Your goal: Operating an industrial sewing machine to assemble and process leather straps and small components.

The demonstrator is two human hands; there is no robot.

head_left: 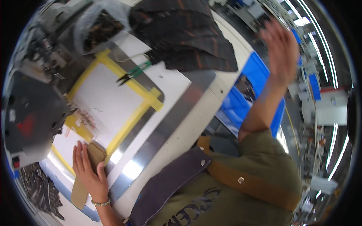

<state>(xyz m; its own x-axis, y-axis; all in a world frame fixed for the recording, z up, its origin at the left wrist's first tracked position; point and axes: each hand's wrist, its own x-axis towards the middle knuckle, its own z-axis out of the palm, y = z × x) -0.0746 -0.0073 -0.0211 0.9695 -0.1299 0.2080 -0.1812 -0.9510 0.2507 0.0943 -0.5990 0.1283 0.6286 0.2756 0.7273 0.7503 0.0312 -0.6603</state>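
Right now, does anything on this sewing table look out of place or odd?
Nothing looks damaged or spilled. The left hand lies flat on a tan fabric piece beside the yellow-taped template. Green snips lie across its tape edge; the right hand is raised, blurred.

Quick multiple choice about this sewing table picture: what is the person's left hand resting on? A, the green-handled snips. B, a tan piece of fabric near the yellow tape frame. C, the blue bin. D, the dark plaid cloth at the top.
B: the left hand lies flat on the tan piece of fabric at the corner of the yellow tape frame, while the green-handled snips lie apart, farther up the table.
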